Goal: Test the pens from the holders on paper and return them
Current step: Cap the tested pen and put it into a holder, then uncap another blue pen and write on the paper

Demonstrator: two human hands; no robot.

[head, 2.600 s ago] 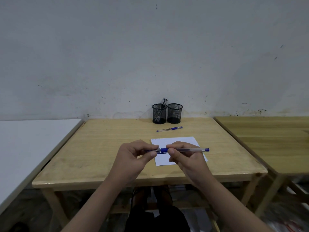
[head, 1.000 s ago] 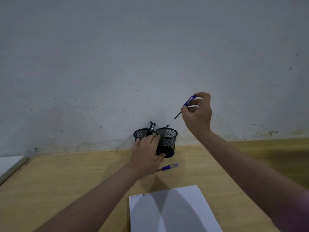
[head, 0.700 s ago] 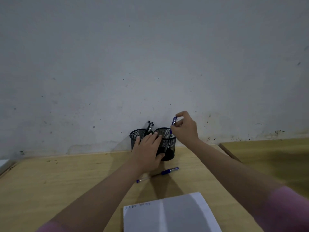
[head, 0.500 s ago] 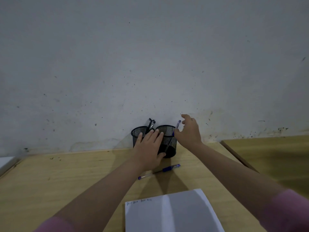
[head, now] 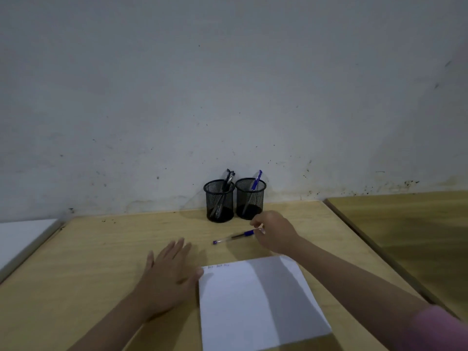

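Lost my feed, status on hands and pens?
Right hand fingers at the blue-capped clear pen lying on the wooden table, grip unconfirmed. Left hand open, flat. Nothing in the way.

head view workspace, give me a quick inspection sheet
surface: wooden table, bare wood
job's things: left holder with dark pens; right holder with one blue pen; loose blue pen on table; paper, small marks at top
clutter: nothing seen
grips: left hand flat, open, beside paper; right hand at the loose pen's end, hold unclear
cables: nothing seen
surroundings: stained wall; tables either side
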